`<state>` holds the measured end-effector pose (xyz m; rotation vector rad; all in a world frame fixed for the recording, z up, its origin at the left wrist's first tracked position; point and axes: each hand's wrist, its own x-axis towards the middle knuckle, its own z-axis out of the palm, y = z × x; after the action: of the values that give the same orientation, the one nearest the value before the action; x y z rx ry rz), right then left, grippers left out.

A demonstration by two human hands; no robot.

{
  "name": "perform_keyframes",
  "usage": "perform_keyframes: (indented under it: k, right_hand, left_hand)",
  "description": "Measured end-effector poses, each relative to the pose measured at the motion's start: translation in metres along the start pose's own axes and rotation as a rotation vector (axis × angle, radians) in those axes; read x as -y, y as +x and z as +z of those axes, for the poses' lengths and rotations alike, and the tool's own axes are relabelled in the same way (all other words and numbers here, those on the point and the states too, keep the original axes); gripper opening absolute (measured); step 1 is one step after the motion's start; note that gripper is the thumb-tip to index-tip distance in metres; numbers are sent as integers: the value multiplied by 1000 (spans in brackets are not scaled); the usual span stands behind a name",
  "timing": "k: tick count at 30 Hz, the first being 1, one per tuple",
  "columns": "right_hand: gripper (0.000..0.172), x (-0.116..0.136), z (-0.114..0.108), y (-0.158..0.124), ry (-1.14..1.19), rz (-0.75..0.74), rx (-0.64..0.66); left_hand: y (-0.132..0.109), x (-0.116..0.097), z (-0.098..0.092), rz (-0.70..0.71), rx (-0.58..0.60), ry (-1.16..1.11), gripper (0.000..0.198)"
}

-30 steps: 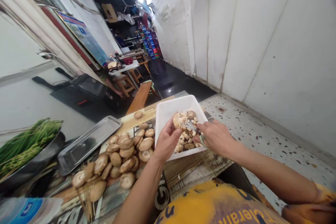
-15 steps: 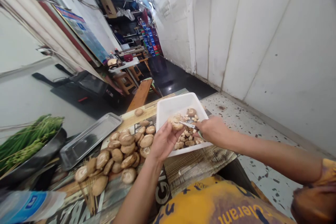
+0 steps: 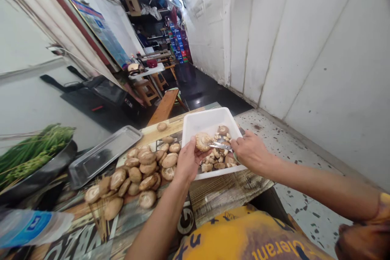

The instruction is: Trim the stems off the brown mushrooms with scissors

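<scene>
Held over a white plastic tub (image 3: 195, 122), a brown mushroom (image 3: 203, 141) is pinched in my left hand (image 3: 188, 160), its pale underside partly turned up. My right hand (image 3: 251, 150) grips a pair of scissors (image 3: 219, 145); the metal blades point left and their tips touch or nearly touch the mushroom's edge. Fingers hide most of the handles. Inside the tub lie cut mushroom pieces and stems (image 3: 218, 158), plus a darker mushroom (image 3: 223, 130) near the far side. Left of my left hand spreads a heap of whole mushrooms (image 3: 148, 168) on the table.
Thin wooden skewers (image 3: 102, 221) lie by the heap's near end. A metal tray (image 3: 105, 154), a metal bowl of green vegetables (image 3: 68, 156) and a plastic bottle (image 3: 36, 227) stand at the left. Beyond the table (image 3: 225, 189) are a wooden bench (image 3: 164, 107) and a white wall.
The scissor blades look more closed and my right hand has shifted slightly right. The mushroom stays in my left hand. The camera view has turned a little.
</scene>
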<state>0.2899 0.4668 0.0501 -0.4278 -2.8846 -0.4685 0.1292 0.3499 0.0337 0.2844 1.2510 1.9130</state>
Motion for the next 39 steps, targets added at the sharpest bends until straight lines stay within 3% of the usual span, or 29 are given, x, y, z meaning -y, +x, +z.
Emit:
perform_keyframes:
  k: [13,21,26,30,35,39]
  right_hand:
    - [33,-10,0,-1,-57,-77,-140]
    - [32,-6,-10,0,-96,-32,-22]
    - [34,-9,-10,2,-84,-85,69]
    - [29,-11,0,6,-4,-143,183]
    - [35,-9,6,11,141,-65,278]
    - [39,-9,7,12,340,24,246]
  left_hand:
    - [3,-6,-2,-96,-20,141,31]
    - [-5,-1,3,-90,65,182,35]
    - [-9,1,5,-55,66,206,38]
    - [-7,0,3,-158,49,215,32]
    - [-2,-4,-7,-279,-11,199,30]
    - [1,-12,-18,-142,-46,209,24]
